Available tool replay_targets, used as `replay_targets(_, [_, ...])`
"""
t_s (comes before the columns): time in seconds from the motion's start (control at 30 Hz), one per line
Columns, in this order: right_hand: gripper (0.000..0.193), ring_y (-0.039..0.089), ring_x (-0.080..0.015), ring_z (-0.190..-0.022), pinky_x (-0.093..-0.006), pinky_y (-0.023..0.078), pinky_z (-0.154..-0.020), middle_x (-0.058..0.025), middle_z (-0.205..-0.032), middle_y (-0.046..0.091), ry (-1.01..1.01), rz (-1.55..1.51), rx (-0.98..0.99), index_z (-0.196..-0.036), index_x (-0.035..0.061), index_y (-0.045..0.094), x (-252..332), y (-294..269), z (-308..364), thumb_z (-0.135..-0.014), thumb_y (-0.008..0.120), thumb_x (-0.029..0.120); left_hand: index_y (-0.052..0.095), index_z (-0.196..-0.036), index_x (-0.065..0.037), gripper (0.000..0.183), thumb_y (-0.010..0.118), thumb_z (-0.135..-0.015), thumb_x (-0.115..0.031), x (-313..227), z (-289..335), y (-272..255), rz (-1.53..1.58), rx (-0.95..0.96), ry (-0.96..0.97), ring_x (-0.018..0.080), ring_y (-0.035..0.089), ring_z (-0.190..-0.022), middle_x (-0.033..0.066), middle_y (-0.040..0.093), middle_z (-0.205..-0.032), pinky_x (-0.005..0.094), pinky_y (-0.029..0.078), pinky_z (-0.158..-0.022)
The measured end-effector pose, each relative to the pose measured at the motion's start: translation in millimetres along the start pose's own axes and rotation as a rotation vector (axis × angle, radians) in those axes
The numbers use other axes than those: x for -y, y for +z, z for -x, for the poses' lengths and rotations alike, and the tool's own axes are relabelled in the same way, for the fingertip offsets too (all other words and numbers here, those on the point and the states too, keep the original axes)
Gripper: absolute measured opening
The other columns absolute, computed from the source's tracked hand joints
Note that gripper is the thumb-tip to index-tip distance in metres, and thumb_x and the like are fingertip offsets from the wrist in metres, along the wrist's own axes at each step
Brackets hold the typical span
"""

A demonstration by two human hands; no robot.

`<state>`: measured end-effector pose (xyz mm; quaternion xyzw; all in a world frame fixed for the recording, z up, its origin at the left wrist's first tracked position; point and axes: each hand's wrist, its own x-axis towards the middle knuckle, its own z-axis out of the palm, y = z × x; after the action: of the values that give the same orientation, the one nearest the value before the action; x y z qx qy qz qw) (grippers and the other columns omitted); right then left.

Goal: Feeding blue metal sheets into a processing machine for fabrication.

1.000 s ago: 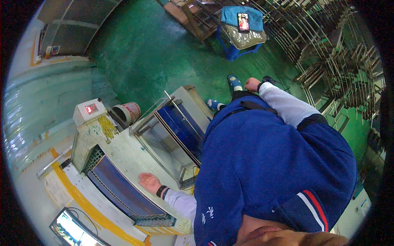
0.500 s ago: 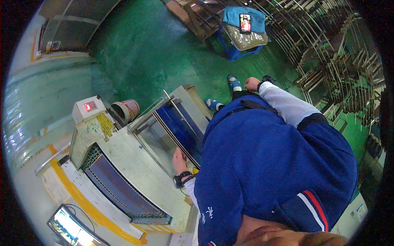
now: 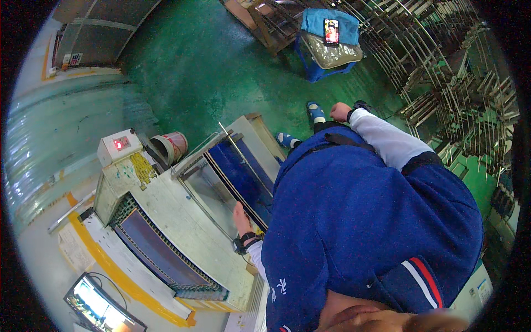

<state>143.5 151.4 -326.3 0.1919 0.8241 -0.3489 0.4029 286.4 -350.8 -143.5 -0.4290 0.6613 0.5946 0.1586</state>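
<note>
My left hand [image 3: 241, 219] is beside the near part of a dark blue flat panel [image 3: 239, 166] on a machine bed. Its fingers are stretched out and it holds nothing; I cannot tell whether its edge touches the panel's striped border. My right hand [image 3: 339, 112] hangs low by my body, fingers curled, with nothing seen in it. A metal rod [image 3: 235, 145] lies across the panel. Left of my left hand, a second dark panel [image 3: 157, 243] rests in the opening of the pale machine housing [image 3: 193, 243].
A control box [image 3: 120, 145] with red digits and a yellow cloth [image 3: 142, 169] sit on the machine, a bucket [image 3: 170, 146] beside it. A lit screen [image 3: 102, 307] is lower left. Ahead, a blue stool [image 3: 327, 71] bears a phone [image 3: 331, 32]. Metal racks [image 3: 437, 72] line the right.
The blue panel on the bed has shifted slightly left, toward the housing. My left hand's fingers have straightened and come off the panel's surface. My right hand stays nearly still.
</note>
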Motion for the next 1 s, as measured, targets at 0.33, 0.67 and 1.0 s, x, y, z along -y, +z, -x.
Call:
replay_targets(0.33, [0.020,0.056,-0.0181,-0.048,-0.0311,0.047,-0.046,-0.0094,-0.060,0.060,-0.063,0.011,-0.006,-0.077,0.0014,0.064,-6.6,-13.3,-4.2,-0.069,0.055,0.018,0.055,-0.087,0.005,0.042,0.043,-0.088,-0.035,9.9,1.2,25.3,-0.454,-0.303,0.330,0.0149,0.047,-0.067,0.0089,0.056,-0.073,0.0285,0.040,-0.063])
replay_targets(0.67, [0.021,0.055,-0.0180,-0.047,-0.0313,0.045,-0.045,-0.0094,-0.060,0.060,-0.072,-0.020,-0.009,-0.081,0.0002,0.063,-2.6,-25.3,-0.8,-0.070,0.058,0.018,0.055,-0.090,0.005,0.040,0.042,-0.088,-0.032,13.5,0.8,18.0,-0.447,-0.207,0.333,0.0180,0.049,-0.068,0.0119,0.058,-0.075,0.0312,0.041,-0.065])
replay_targets(1.0, [0.032,0.060,-0.0307,-0.077,-0.0389,0.046,-0.071,-0.0175,-0.081,0.062,-0.061,0.018,-0.004,-0.082,0.0036,0.063,-12.8,-26.6,-5.8,-0.067,0.057,0.032,0.050,-0.076,0.005,0.033,0.046,-0.085,-0.027,-8.5,0.5,8.9,-0.667,-0.087,0.408,0.0140,0.040,-0.060,0.0077,0.047,-0.062,0.0298,0.035,-0.055])
